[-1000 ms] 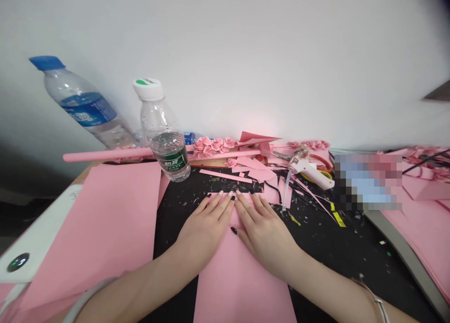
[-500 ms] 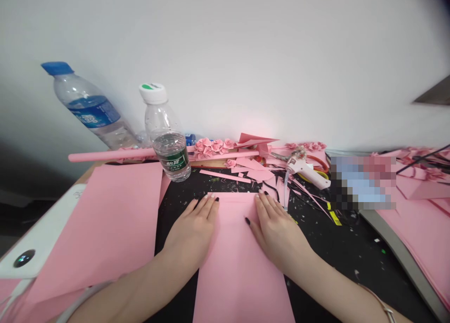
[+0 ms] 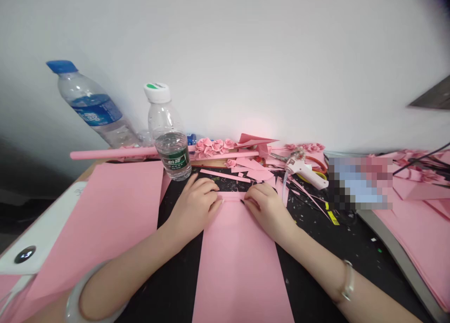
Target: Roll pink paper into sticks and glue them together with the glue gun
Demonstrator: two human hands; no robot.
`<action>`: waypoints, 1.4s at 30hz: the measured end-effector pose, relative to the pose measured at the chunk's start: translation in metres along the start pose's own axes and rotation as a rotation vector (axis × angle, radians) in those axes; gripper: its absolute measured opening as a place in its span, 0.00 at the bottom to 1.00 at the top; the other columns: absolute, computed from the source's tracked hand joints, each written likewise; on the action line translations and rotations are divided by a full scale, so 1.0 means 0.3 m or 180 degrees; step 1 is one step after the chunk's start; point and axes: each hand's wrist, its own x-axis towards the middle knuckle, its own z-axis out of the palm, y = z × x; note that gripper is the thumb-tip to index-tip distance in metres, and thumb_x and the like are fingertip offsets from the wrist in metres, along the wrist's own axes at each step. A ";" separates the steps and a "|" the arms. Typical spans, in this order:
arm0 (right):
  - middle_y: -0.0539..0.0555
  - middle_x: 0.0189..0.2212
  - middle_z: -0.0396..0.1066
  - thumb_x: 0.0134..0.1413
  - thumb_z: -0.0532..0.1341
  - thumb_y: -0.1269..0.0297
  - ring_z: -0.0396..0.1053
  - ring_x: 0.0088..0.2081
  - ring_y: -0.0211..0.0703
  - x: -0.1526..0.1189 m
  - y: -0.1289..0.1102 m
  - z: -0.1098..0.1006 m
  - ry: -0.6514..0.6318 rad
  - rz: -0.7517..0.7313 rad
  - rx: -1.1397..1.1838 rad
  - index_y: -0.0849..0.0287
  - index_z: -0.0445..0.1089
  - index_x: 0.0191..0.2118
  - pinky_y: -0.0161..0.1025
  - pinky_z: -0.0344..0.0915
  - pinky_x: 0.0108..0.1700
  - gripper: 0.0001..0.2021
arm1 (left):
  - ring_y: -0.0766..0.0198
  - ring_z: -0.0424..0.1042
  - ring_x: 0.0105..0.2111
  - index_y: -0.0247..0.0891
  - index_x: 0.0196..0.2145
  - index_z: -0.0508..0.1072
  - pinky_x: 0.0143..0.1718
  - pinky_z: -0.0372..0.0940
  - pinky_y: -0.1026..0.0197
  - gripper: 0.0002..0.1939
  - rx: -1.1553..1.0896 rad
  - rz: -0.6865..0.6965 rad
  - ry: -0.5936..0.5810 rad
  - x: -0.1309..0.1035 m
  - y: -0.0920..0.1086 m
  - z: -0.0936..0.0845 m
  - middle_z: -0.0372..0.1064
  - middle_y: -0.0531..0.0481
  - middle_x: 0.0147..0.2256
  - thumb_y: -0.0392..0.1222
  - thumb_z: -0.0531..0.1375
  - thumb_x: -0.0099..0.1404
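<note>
In the head view, the only one, a long pink sheet [image 3: 242,271] lies lengthwise on the black worktop [image 3: 168,285], its far end between the two hands. The left hand [image 3: 195,203] is at the far left corner, its thumb over the paper and the other fingers curled, the outer ones lifted and spread; this grip seems lightly closed on the edge. The right hand [image 3: 265,210] mirrors it at the far right corner, fingers bent in more tightly, its grip apparently pinching the paper too, though the fingertips are partly hidden. A narrow folded band [image 3: 233,196] runs across between them, so holding both corners probably keeps that fold even and the sheet straight.

Another pink sheet [image 3: 116,206] lies to the left, partly over a white device [image 3: 42,241], within reach but apart from the long one. Paper roses [image 3: 214,146], a pink tube [image 3: 112,153] and a pale glue gun [image 3: 305,170] sit at the far side, which likely leaves the near middle for the paper. The green-labelled bottle [image 3: 172,147] stands just beyond the left hand; the blue-capped bottle [image 3: 93,109] is farther left, near the wall [image 3: 225,56].
</note>
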 end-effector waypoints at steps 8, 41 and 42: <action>0.54 0.30 0.68 0.48 0.56 0.80 0.66 0.34 0.42 0.026 0.025 0.013 -0.0020 0.0077 0.0283 0.60 0.68 0.32 0.38 0.64 0.37 0.09 | 0.60 0.67 0.36 0.34 0.28 0.71 0.39 0.65 0.57 0.06 -0.0368 -0.0104 -0.0316 0.008 -0.008 0.021 0.71 0.47 0.32 0.31 0.56 0.62; 0.70 0.56 0.59 0.60 0.51 0.68 0.59 0.57 0.57 -0.126 -0.111 0.032 -0.0757 -0.0294 -0.1468 0.75 0.58 0.58 0.53 0.60 0.56 0.23 | 0.51 0.54 0.60 0.25 0.58 0.60 0.58 0.53 0.48 0.27 0.0574 -0.0063 -0.1228 -0.117 0.124 0.018 0.55 0.36 0.59 0.36 0.47 0.62; 0.69 0.57 0.58 0.60 0.51 0.67 0.58 0.58 0.57 -0.126 -0.117 0.035 -0.0797 -0.0271 -0.1438 0.75 0.57 0.58 0.54 0.59 0.57 0.24 | 0.52 0.52 0.60 0.26 0.58 0.58 0.59 0.52 0.49 0.27 0.0536 -0.0039 -0.1238 -0.120 0.128 0.021 0.53 0.37 0.60 0.36 0.47 0.62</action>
